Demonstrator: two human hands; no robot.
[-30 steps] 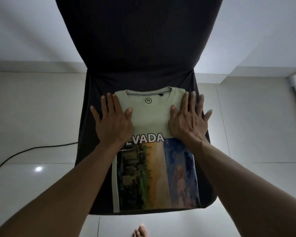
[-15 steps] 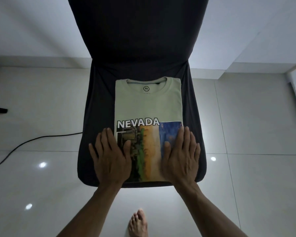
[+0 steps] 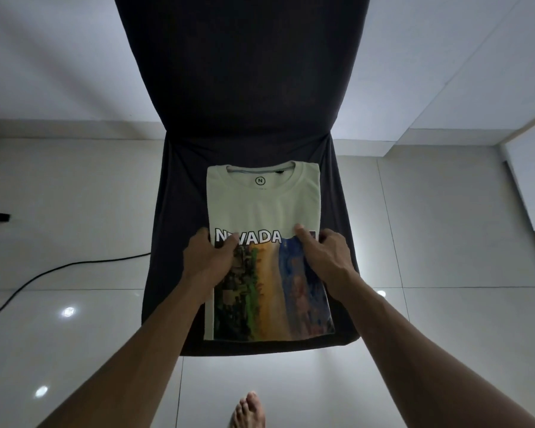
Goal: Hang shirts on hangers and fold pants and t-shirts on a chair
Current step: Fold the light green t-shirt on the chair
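A pale green t-shirt (image 3: pixel 260 205) with "NEVADA" lettering and a colourful landscape print lies folded into a narrow rectangle on the dark chair seat (image 3: pixel 167 242), collar toward the backrest. My left hand (image 3: pixel 206 257) grips the shirt's left edge at mid-length, thumb on top covering part of the lettering, fingers curled at the side. On the opposite edge, at the same height, my right hand (image 3: pixel 325 254) pinches the cloth, one finger on the print, the others bent round the side.
The chair's tall dark backrest (image 3: pixel 238 72) rises behind the shirt. Glossy white floor tiles surround the chair. A black cable (image 3: pixel 59 270) runs across the floor at left. My bare foot (image 3: pixel 249 412) stands below the seat's front edge.
Both hands had been pressing flat on the shirt, sliding from collar to lower part. Now they sit at mid-length with fingers curled round the side edges.
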